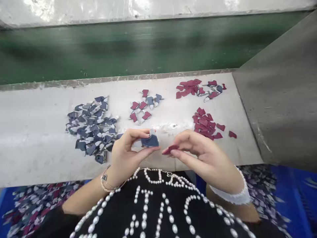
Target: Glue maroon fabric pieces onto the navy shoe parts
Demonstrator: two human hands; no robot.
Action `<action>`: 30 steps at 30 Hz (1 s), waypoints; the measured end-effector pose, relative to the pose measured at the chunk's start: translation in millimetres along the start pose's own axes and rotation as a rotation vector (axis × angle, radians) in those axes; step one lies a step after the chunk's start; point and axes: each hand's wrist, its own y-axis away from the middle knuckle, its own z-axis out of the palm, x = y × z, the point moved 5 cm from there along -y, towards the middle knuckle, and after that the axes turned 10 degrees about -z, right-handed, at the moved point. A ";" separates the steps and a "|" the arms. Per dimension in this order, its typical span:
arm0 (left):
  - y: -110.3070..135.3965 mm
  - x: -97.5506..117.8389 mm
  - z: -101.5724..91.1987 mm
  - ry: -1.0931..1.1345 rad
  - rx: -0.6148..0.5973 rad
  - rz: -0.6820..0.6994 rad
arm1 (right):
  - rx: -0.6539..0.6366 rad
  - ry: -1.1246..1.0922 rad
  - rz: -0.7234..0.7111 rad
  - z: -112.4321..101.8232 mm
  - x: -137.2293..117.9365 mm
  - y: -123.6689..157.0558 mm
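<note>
Between its fingers and thumb, my left hand [126, 155] holds a blue-grey piece [150, 140] with a pale tab sticking up. My right hand [201, 155] pinches a small flat maroon piece [170, 149], just right of the blue one and apart from it. Left of my left hand lies a heap of blue-grey pieces with pale tabs [92, 127]. Beyond my hands, a loose group of maroon and blue tabbed pieces [143, 105] is spread out. A pile of flat maroon pieces [203, 121] lies beyond my right hand.
Another maroon pile [187, 88] and several tabbed pieces [213, 91] lie at the back right. A green wall [123, 49] bounds the white table [37, 132] behind, a grey metal panel [282, 99] on the right. Blue bins of pieces [294, 198] stand below the front edge.
</note>
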 end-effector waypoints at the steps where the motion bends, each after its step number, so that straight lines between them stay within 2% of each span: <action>1: 0.4 -3.0 0.9 0.011 -0.020 -0.009 | -0.008 0.034 -0.013 1.9 0.4 -1.8; 6: 2.7 -13.7 4.8 0.069 -0.077 -0.063 | 0.006 0.209 -0.071 7.3 2.8 -12.6; 9: 3.0 -14.3 5.7 0.084 -0.068 -0.067 | 0.049 0.173 -0.042 7.6 7.6 -17.8; 17: -1.0 -5.9 6.3 0.097 -0.092 0.063 | 0.103 -0.027 0.026 8.0 13.6 -20.3; 22: -0.3 -3.1 3.9 0.012 -0.090 0.119 | 0.080 -0.057 0.054 8.3 13.7 -22.3; 30: 1.4 5.2 -0.3 -0.107 -0.061 0.307 | 0.045 -0.084 0.070 11.1 14.6 -24.1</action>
